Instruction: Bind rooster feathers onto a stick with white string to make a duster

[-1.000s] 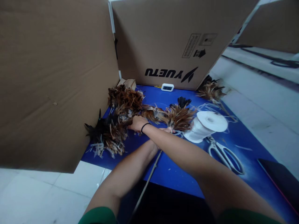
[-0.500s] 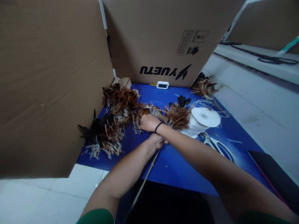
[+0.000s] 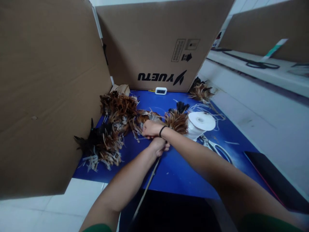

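My left hand [image 3: 159, 146] is closed around a thin pale stick [image 3: 147, 188], whose lower end slants down towards my lap. My right hand [image 3: 151, 129], with a black band at the wrist, crosses over the left one. Its fingers are pinched together at the edge of some brown feathers [image 3: 145, 117]; what lies between them is hidden. Just right of the hands, a brown feather bunch [image 3: 178, 121] spreads out, partly behind my right wrist. Whether it is fixed to the stick cannot be seen.
Feather bundles [image 3: 118, 106] and darker ones [image 3: 102, 145] lie left on the blue table [image 3: 183, 175]. A white ribbon spool [image 3: 202, 120], scissors [image 3: 217, 149] and a black pad [image 3: 270, 177] are right. Cardboard walls [image 3: 149, 42] rise behind, with a small white display [image 3: 161, 91] below.
The view has turned a little to the right, so the things sit further left. My right hand has drawn slightly back from the feathers. My left hand keeps its hold on the stick.
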`<state>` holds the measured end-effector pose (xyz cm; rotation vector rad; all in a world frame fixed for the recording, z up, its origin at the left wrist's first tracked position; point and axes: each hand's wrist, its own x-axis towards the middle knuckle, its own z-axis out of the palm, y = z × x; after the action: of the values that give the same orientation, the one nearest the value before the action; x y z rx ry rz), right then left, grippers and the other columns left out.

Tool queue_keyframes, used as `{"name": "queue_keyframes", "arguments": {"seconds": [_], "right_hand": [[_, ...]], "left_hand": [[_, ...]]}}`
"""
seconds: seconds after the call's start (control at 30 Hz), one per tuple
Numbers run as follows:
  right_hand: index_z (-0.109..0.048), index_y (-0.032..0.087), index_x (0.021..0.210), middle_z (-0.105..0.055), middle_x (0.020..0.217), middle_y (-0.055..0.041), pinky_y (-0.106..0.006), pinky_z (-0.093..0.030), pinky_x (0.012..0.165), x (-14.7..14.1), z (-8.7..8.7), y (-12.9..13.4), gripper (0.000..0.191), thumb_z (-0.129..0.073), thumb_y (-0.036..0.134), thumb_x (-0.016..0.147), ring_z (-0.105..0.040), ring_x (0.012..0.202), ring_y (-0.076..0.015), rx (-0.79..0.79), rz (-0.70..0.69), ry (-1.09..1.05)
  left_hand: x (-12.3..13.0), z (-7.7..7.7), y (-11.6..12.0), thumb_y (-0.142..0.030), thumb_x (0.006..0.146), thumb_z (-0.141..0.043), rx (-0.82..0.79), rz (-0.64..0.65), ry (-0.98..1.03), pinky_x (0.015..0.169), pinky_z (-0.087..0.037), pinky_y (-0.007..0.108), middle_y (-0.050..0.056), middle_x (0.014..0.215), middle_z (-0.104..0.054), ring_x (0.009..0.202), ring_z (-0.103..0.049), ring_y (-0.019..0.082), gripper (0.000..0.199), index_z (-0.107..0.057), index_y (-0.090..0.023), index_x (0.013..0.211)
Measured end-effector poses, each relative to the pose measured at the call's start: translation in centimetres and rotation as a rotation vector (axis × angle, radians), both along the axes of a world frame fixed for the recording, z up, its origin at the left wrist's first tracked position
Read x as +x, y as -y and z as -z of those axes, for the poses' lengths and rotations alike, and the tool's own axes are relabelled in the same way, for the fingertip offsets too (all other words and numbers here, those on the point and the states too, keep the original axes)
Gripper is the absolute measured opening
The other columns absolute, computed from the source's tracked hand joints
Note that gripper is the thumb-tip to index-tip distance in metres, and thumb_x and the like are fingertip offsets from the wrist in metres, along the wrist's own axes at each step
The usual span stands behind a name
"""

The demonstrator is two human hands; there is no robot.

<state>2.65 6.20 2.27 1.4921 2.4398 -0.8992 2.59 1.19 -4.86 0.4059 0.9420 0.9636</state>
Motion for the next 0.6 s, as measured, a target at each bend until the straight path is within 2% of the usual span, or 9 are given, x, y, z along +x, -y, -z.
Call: {"name": "queue_keyframes", "arguments": {"seconds": [0.07, 0.2, 0.33, 0.47, 0.53, 0.6], "right_hand": [[-0.066, 0.015, 0.069, -0.066, 0.056, -0.0012, -0.017, -0.041, 0.042, 0.6, -0.3, -0.2, 0.006, -0.063, 0.018, 0.065, -0.054, 0.043, -0.0084, -0.026, 0.023, -0.08], [-0.063, 0.016, 0.082, -0.061, 0.05, 0.0048, -0.015, -0.037, 0.04, 1.6, -1.3, -0.8, 0.023, -0.067, 0.012, 0.06, -0.05, 0.041, -0.0067, -0.048, 0.063, -0.25], [-0.058, 0.014, 0.073, -0.057, 0.048, 0.0053, -0.016, -0.033, 0.039, 3.6, -3.6, -0.3, 0.014, -0.069, 0.014, 0.063, -0.045, 0.039, -0.0048, -0.12, 0.065, -0.441], [-0.056, 0.013, 0.071, -0.061, 0.057, 0.0012, -0.015, -0.034, 0.038, 7.1, -5.9, 1.5, 0.013, -0.063, 0.023, 0.073, -0.046, 0.041, -0.004, -0.142, 0.142, -0.805], [-0.059, 0.013, 0.078, -0.062, 0.062, 0.0002, -0.016, -0.035, 0.038, 9.3, -6.0, 2.3, 0.018, -0.064, 0.029, 0.074, -0.047, 0.042, -0.0042, -0.117, 0.186, -0.952], [-0.06, 0.012, 0.083, -0.06, 0.062, 0.0011, -0.017, -0.037, 0.04, 11.4, -5.3, 3.0, 0.024, -0.065, 0.033, 0.073, -0.047, 0.042, -0.0046, -0.087, 0.233, -1.039]], "left_hand": [[-0.1, -0.4, 0.0, -0.015, 0.077, -0.051, 0.039, 0.036, -0.001, 0.038, -0.009, 0.016, -0.009, 0.044, -0.032, 0.033, -0.018, 0.001, 0.019, -0.039, -0.017, 0.062], [-0.5, -0.7, 0.1, -0.021, 0.078, -0.053, 0.127, 0.117, -0.015, 0.037, -0.009, 0.016, -0.008, 0.048, -0.038, 0.033, -0.019, 0.001, 0.015, -0.043, -0.016, 0.068], [-0.7, -0.7, 0.2, -0.036, 0.079, -0.057, 0.161, 0.146, -0.03, 0.037, -0.009, 0.016, -0.009, 0.05, -0.036, 0.034, -0.019, 0.001, 0.024, -0.05, -0.013, 0.077], [-0.8, -0.8, 0.2, -0.039, 0.079, -0.059, 0.182, 0.144, -0.052, 0.036, -0.01, 0.016, -0.009, 0.051, -0.035, 0.034, -0.019, 0.0, 0.028, -0.052, -0.011, 0.08], [-0.9, -1.0, 0.3, -0.038, 0.079, -0.059, 0.189, 0.146, -0.047, 0.036, -0.01, 0.016, -0.009, 0.051, -0.034, 0.034, -0.019, 0.0, 0.028, -0.053, -0.011, 0.08], [-1.0, -1.1, 0.3, -0.037, 0.079, -0.059, 0.182, 0.156, -0.015, 0.035, -0.01, 0.016, -0.009, 0.05, -0.033, 0.034, -0.019, 0.0, 0.027, -0.052, -0.011, 0.081]]}}
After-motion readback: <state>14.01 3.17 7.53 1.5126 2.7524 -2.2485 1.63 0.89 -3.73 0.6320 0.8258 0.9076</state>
